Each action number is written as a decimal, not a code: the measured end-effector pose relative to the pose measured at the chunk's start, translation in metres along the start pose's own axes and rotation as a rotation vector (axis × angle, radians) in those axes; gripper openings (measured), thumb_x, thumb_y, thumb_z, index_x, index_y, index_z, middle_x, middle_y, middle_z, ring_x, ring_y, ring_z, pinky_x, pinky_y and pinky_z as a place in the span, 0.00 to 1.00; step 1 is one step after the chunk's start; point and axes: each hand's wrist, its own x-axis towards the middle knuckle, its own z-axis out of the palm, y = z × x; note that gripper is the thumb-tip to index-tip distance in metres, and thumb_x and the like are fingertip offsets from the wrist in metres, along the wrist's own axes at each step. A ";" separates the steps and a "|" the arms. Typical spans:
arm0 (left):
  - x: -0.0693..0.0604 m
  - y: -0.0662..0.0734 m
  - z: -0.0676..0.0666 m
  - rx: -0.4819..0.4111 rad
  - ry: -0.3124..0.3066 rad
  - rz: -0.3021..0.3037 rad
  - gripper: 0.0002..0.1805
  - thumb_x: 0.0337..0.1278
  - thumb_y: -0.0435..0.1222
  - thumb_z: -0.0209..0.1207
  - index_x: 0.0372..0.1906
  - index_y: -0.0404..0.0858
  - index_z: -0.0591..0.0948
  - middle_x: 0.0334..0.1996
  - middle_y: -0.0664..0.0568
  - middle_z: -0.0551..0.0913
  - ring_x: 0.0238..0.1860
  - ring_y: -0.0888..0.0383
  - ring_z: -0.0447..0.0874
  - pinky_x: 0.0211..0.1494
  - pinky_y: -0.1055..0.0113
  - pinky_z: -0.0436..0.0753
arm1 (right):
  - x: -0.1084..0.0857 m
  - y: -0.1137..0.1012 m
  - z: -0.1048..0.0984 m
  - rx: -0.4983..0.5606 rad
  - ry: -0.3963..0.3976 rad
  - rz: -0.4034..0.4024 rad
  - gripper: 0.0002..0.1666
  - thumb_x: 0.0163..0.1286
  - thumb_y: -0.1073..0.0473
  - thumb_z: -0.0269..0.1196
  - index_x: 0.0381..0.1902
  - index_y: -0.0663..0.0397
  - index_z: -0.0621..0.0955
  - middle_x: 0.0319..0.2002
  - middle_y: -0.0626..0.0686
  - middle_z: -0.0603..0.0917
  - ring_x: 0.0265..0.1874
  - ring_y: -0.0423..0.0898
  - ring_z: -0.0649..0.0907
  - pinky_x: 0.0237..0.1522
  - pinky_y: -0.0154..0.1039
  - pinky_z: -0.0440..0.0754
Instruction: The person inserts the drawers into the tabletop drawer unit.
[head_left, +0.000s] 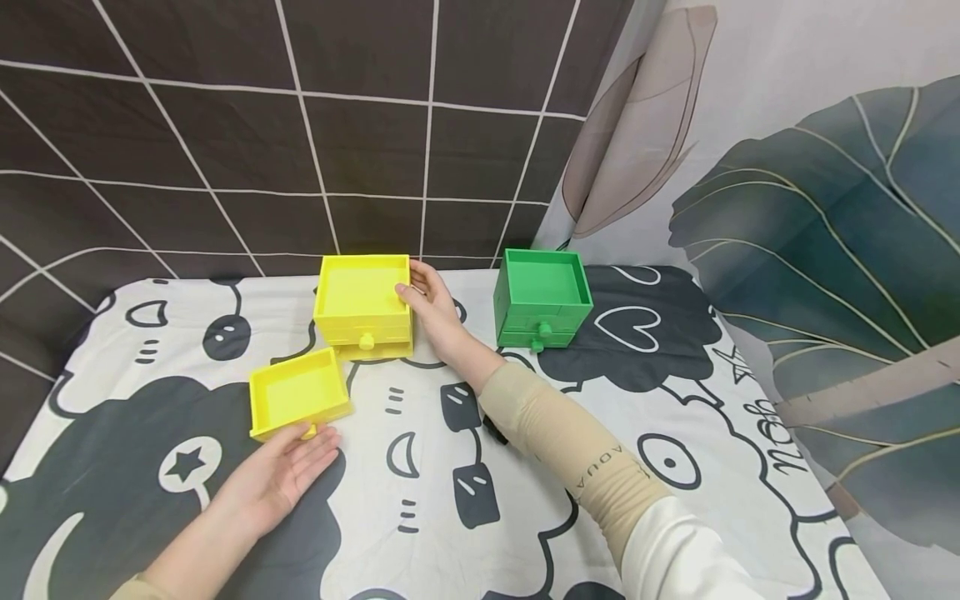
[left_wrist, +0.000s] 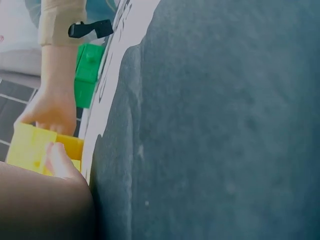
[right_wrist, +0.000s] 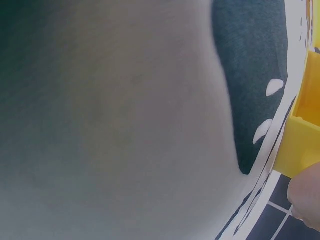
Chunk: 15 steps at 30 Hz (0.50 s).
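A yellow drawer box [head_left: 363,312] with a tray-like top and a small front knob stands toward the back. My right hand [head_left: 442,321] holds its right side, thumb over the top rim and fingers along the side wall. Apart from the box, in front and to its left, is a loose yellow drawer [head_left: 300,390], open side up and turned at an angle. My left hand [head_left: 273,479], palm up, has thumb and forefinger at the knob on the drawer's front; the other fingers extend loosely. The left wrist view shows my left thumb [left_wrist: 61,161] before yellow plastic. In the right wrist view, my forearm hides much.
A green drawer box [head_left: 543,296] with two front knobs stands to the right of the yellow one. The patterned black-and-white cloth [head_left: 420,550] covers the surface. Behind rises a dark sheet with white grid lines [head_left: 360,142]; a leaf-print curtain [head_left: 810,250] hangs at the right.
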 end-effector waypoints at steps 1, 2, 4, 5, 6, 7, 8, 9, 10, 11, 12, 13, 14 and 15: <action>0.000 -0.001 0.001 0.008 0.001 0.001 0.14 0.86 0.37 0.43 0.43 0.43 0.80 0.40 0.54 0.92 0.46 0.62 0.94 0.61 0.68 0.90 | 0.000 0.000 0.000 0.001 -0.001 -0.001 0.35 0.80 0.60 0.58 0.80 0.54 0.64 0.78 0.57 0.69 0.78 0.54 0.69 0.84 0.47 0.68; 0.001 -0.001 0.002 0.016 0.000 0.002 0.14 0.86 0.37 0.43 0.43 0.43 0.79 0.41 0.55 0.92 0.46 0.62 0.94 0.61 0.68 0.90 | 0.000 0.000 0.000 0.002 -0.002 -0.002 0.35 0.80 0.60 0.58 0.80 0.54 0.64 0.78 0.57 0.69 0.78 0.54 0.69 0.84 0.47 0.68; 0.002 -0.003 0.005 0.030 0.000 0.004 0.13 0.86 0.37 0.44 0.44 0.43 0.79 0.41 0.55 0.92 0.46 0.62 0.94 0.62 0.68 0.90 | 0.000 0.000 0.000 0.002 -0.002 -0.003 0.35 0.79 0.59 0.58 0.80 0.55 0.64 0.78 0.57 0.69 0.78 0.54 0.69 0.84 0.47 0.68; 0.002 -0.003 0.006 0.036 0.001 0.003 0.13 0.86 0.37 0.44 0.45 0.42 0.79 0.40 0.55 0.92 0.46 0.62 0.94 0.62 0.67 0.90 | 0.000 0.000 0.000 0.001 -0.003 -0.004 0.35 0.79 0.59 0.58 0.80 0.55 0.64 0.78 0.57 0.69 0.78 0.54 0.69 0.84 0.47 0.68; 0.003 -0.004 0.008 0.039 0.001 0.004 0.12 0.86 0.37 0.44 0.45 0.42 0.78 0.40 0.55 0.92 0.45 0.62 0.94 0.62 0.67 0.90 | 0.000 0.000 0.000 0.001 -0.004 -0.005 0.35 0.79 0.59 0.58 0.80 0.55 0.64 0.78 0.57 0.69 0.78 0.54 0.69 0.83 0.47 0.68; 0.003 -0.005 0.009 0.045 0.000 0.004 0.12 0.85 0.37 0.44 0.45 0.42 0.79 0.40 0.55 0.92 0.45 0.62 0.94 0.62 0.67 0.90 | 0.000 0.000 0.000 -0.001 -0.005 -0.007 0.36 0.79 0.59 0.58 0.80 0.55 0.63 0.78 0.57 0.69 0.78 0.54 0.69 0.83 0.47 0.68; 0.003 -0.006 0.010 0.052 0.000 0.004 0.11 0.85 0.37 0.45 0.47 0.42 0.78 0.40 0.55 0.92 0.45 0.62 0.94 0.62 0.67 0.90 | 0.000 0.000 0.000 -0.002 -0.004 -0.009 0.36 0.79 0.60 0.58 0.80 0.55 0.63 0.78 0.57 0.69 0.78 0.54 0.69 0.83 0.47 0.68; 0.004 -0.007 0.012 0.063 0.000 0.005 0.09 0.85 0.37 0.45 0.49 0.41 0.77 0.40 0.55 0.92 0.45 0.62 0.94 0.62 0.67 0.90 | 0.000 0.000 -0.001 -0.004 -0.005 -0.010 0.36 0.79 0.60 0.58 0.81 0.55 0.63 0.78 0.57 0.69 0.78 0.54 0.69 0.83 0.47 0.68; 0.004 -0.007 0.014 0.074 0.000 0.006 0.08 0.85 0.37 0.46 0.52 0.40 0.75 0.40 0.55 0.91 0.45 0.63 0.93 0.62 0.67 0.90 | 0.000 0.000 -0.001 -0.004 -0.004 -0.010 0.36 0.79 0.60 0.58 0.81 0.55 0.63 0.78 0.58 0.69 0.78 0.54 0.69 0.83 0.48 0.68; 0.004 -0.008 0.015 0.083 -0.001 0.008 0.09 0.85 0.37 0.46 0.55 0.39 0.74 0.40 0.56 0.91 0.45 0.63 0.93 0.62 0.67 0.90 | 0.000 0.000 -0.001 -0.006 -0.004 -0.011 0.36 0.79 0.60 0.58 0.81 0.55 0.63 0.78 0.58 0.69 0.77 0.54 0.69 0.83 0.48 0.69; 0.005 -0.009 0.016 0.092 -0.003 0.009 0.10 0.84 0.37 0.46 0.58 0.38 0.72 0.41 0.56 0.91 0.45 0.63 0.93 0.62 0.67 0.90 | 0.000 0.001 -0.001 -0.006 -0.002 -0.010 0.36 0.79 0.59 0.58 0.81 0.55 0.64 0.78 0.58 0.69 0.77 0.54 0.69 0.83 0.48 0.69; 0.005 -0.010 0.017 0.101 -0.004 0.011 0.11 0.84 0.37 0.46 0.60 0.37 0.70 0.41 0.56 0.91 0.45 0.63 0.93 0.62 0.67 0.90 | 0.000 0.001 -0.001 -0.008 -0.002 -0.009 0.36 0.79 0.59 0.58 0.81 0.55 0.64 0.78 0.58 0.69 0.77 0.54 0.69 0.83 0.48 0.69; 0.006 -0.010 0.018 0.104 -0.005 0.012 0.12 0.84 0.37 0.46 0.62 0.37 0.68 0.41 0.55 0.91 0.45 0.63 0.93 0.62 0.68 0.90 | 0.000 0.001 -0.001 -0.009 -0.002 -0.007 0.36 0.79 0.59 0.58 0.81 0.55 0.63 0.78 0.58 0.69 0.77 0.54 0.69 0.83 0.48 0.69; 0.006 -0.010 0.019 0.108 -0.014 0.014 0.13 0.84 0.37 0.46 0.62 0.37 0.68 0.41 0.55 0.91 0.45 0.63 0.93 0.62 0.68 0.90 | 0.000 0.001 -0.001 -0.010 -0.003 -0.007 0.36 0.79 0.59 0.58 0.81 0.55 0.63 0.78 0.58 0.69 0.77 0.54 0.69 0.83 0.48 0.69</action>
